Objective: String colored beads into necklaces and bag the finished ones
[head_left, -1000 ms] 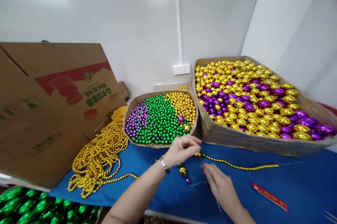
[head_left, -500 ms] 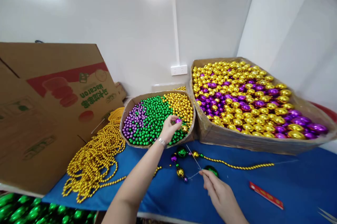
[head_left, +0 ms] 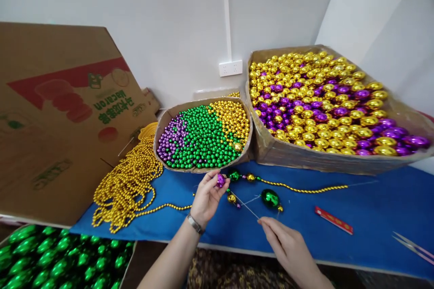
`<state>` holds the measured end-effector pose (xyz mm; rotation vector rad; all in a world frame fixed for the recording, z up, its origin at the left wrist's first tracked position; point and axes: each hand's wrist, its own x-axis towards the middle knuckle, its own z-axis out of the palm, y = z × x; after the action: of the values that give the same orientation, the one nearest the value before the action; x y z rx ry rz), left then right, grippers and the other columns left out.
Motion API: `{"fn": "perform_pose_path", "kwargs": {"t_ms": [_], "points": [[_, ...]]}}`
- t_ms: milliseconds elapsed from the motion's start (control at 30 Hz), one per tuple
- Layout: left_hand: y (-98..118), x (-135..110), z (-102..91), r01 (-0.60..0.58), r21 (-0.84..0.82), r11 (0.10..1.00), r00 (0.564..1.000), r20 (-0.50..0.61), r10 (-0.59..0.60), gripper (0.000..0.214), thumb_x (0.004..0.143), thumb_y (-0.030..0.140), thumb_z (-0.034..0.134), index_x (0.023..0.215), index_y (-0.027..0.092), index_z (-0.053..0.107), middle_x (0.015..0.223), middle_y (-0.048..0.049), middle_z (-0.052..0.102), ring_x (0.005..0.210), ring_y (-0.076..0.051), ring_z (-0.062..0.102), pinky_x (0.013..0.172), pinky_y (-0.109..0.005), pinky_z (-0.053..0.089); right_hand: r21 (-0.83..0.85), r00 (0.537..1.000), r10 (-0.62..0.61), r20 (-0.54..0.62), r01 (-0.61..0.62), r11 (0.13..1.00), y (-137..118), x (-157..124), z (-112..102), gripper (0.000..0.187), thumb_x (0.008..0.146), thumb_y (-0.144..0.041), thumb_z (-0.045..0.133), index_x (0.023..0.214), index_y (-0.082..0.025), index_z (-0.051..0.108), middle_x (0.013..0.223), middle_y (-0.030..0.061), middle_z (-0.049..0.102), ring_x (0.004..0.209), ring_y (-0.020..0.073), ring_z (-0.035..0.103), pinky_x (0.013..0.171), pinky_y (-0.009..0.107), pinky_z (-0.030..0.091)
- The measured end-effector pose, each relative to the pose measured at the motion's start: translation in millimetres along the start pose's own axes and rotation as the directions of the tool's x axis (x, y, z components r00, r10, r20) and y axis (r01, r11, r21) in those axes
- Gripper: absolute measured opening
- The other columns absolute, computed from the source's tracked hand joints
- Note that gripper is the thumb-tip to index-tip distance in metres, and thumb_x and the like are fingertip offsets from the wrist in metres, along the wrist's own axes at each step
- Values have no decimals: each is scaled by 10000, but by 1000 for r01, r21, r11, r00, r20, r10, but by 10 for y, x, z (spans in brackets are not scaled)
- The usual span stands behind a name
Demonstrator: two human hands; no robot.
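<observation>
A shiny purple bead (head_left: 220, 180) is pinched between the fingers of my left hand (head_left: 207, 196), in front of the smaller box of beads. My right hand (head_left: 283, 239) is closed on a thin, straight needle (head_left: 247, 208), which slants up and left toward the purple bead. Around them on the blue cloth lies a bead string, with a green bead (head_left: 233, 175), a gold bead (head_left: 232, 198) and a run of small gold beads (head_left: 301, 188). A large green bead (head_left: 270, 198) sits beyond my right hand, with pale thread by it. Part of the string is hidden behind my left hand.
The smaller box (head_left: 203, 170) holds purple, green and gold beads. A larger box (head_left: 298, 158) of gold and purple beads stands right. Gold bead strands (head_left: 129, 185) are heaped left by a carton (head_left: 64, 135). A red strip (head_left: 334, 220) and tweezers (head_left: 412, 246) lie on the right.
My left hand has come back from the smaller box toward me with the purple bead. The needle in my right hand now points at that bead. The view has tilted down.
</observation>
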<state>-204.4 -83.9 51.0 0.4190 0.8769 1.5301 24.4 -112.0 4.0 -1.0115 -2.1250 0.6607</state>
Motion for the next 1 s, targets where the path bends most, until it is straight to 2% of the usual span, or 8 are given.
{"fn": "perform_pose_path", "kwargs": {"t_ms": [167, 433, 600, 800, 933, 1000], "points": [[-124, -72, 25, 7, -55, 998, 998, -59, -10, 232, 739, 203, 694, 932, 125, 590, 837, -38, 650, 918, -215, 654, 826, -300, 521, -75, 994, -104, -41, 100, 992, 43, -64, 124, 270, 930, -232, 362, 1025, -193, 611, 926, 64, 718, 808, 162, 694, 682, 218, 550], [-209, -129, 100, -37, -10, 999, 999, -34, 37, 248, 726, 205, 709, 929, 146, 581, 859, -38, 630, 882, -196, 649, 790, -307, 515, -127, 991, -124, -57, 116, 985, 12, -20, 124, 263, 926, -219, 356, 1005, -186, 606, 905, 54, 722, 783, 151, 698, 659, 209, 551], [-303, -209, 140, -134, 133, 982, 991, 25, 131, 315, 671, 160, 750, 941, 165, 588, 969, -50, 619, 946, -187, 611, 814, -313, 500, -148, 985, -142, -93, 127, 981, -26, 33, 146, 274, 929, -233, 345, 987, -185, 609, 864, 55, 728, 743, 152, 703, 643, 205, 553], [-384, -244, 154, -71, 105, 992, 995, 75, 63, 354, 632, 155, 774, 927, 172, 579, 991, -45, 605, 959, -210, 612, 827, -338, 493, -92, 988, -126, -91, 118, 989, -9, 69, 168, 258, 935, -239, 348, 974, -195, 600, 877, 57, 729, 743, 143, 705, 640, 176, 547], [-399, -277, 148, -95, 239, 966, 986, 154, 59, 408, 616, 180, 784, 965, 178, 574, 989, -70, 615, 997, -240, 596, 813, -333, 497, -103, 983, -144, -115, 133, 986, 18, 84, 195, 248, 941, -228, 349, 996, -182, 586, 903, 72, 727, 768, 144, 704, 667, 178, 546], [-289, -225, 127, -173, 366, 914, 969, 228, 92, 416, 677, 236, 738, 1050, 190, 560, 1060, -98, 597, 1031, -255, 576, 790, -334, 506, -86, 987, -123, -101, 114, 990, 21, 95, 184, 248, 941, -233, 352, 1002, -181, 587, 912, 74, 726, 779, 146, 704, 671, 173, 545]]}}
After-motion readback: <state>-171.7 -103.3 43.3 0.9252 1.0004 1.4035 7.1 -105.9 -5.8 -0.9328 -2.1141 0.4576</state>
